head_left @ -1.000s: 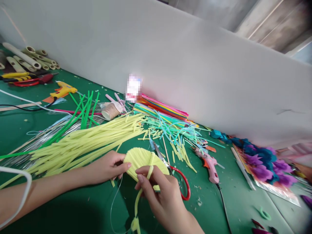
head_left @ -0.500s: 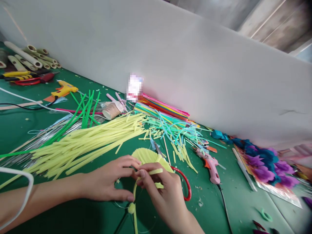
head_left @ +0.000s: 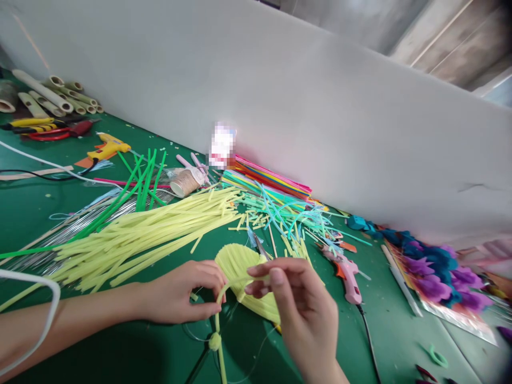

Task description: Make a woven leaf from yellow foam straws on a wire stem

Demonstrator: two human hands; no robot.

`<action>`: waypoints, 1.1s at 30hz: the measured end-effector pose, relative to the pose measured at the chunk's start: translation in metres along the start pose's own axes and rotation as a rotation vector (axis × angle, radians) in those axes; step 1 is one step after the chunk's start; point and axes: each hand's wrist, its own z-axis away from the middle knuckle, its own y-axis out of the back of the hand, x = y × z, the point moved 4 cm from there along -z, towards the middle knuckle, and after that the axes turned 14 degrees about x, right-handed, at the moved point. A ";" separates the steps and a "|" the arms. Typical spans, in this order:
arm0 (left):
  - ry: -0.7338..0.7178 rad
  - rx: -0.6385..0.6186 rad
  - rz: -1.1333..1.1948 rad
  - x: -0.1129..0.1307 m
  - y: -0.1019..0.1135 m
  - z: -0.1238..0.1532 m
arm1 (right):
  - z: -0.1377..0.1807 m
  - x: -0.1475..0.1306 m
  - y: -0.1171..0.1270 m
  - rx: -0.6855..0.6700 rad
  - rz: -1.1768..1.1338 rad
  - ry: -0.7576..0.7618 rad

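A pale yellow fan-shaped piece made of pipe cleaners (head_left: pixel 240 266) lies on the green table (head_left: pixel 384 330), with a yellow stem (head_left: pixel 218 330) running down toward me. My left hand (head_left: pixel 180 293) pinches the stem just below the fan. My right hand (head_left: pixel 296 306) is raised over the fan's right side and pinches the end of a yellow pipe cleaner (head_left: pixel 236 281) that arches from the stem. A thin clear wire loops on the table beneath both hands.
A long heap of yellow pipe cleaners (head_left: pixel 148 232) lies to the left, with green ones (head_left: pixel 140 184) behind. A pink glue gun (head_left: pixel 346 274), a yellow glue gun (head_left: pixel 108 146), a twine spool (head_left: pixel 183 184), coloured strips and blue-purple flowers (head_left: pixel 436 266) lie about. A white board (head_left: pixel 320 106) walls the back.
My right hand has lifted and moved right, pulling the yellow pipe cleaner's end up into an arch and covering the red-handled scissors. My left hand has closed on the stem.
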 end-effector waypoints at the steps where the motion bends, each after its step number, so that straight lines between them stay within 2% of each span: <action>1: 0.018 0.006 -0.004 -0.001 0.001 0.000 | -0.003 -0.003 0.004 0.057 -0.019 0.008; 4: 0.080 0.019 0.000 -0.003 0.004 -0.001 | -0.012 -0.004 0.013 0.143 -0.008 0.021; 7: 0.120 0.022 0.028 -0.005 0.005 -0.001 | -0.020 0.006 0.015 0.064 0.185 -0.019; 9: 0.133 0.024 0.044 -0.006 0.005 -0.001 | -0.019 0.016 0.011 -0.103 0.398 -0.045; 13: 0.143 0.020 0.052 -0.010 0.004 0.000 | 0.003 0.034 -0.001 -0.571 0.814 -0.027; 15: 0.139 0.021 0.054 -0.010 0.003 0.000 | 0.016 0.038 -0.004 -0.676 0.915 -0.036; 19: 0.134 0.024 0.051 -0.009 0.004 0.000 | 0.033 0.042 -0.014 -0.779 1.039 -0.063; 22: 0.156 0.020 0.041 -0.009 0.004 0.000 | 0.039 0.045 -0.020 -0.851 1.096 -0.003; 28: 0.165 0.023 0.040 -0.011 0.005 0.000 | 0.046 0.049 -0.019 -0.884 1.114 0.053; 30: 0.169 0.028 0.056 -0.011 0.005 0.000 | 0.045 0.047 -0.019 -0.877 1.106 0.038; 33: 0.140 0.001 0.089 -0.009 0.006 -0.002 | 0.044 0.045 -0.023 -0.900 1.057 -0.061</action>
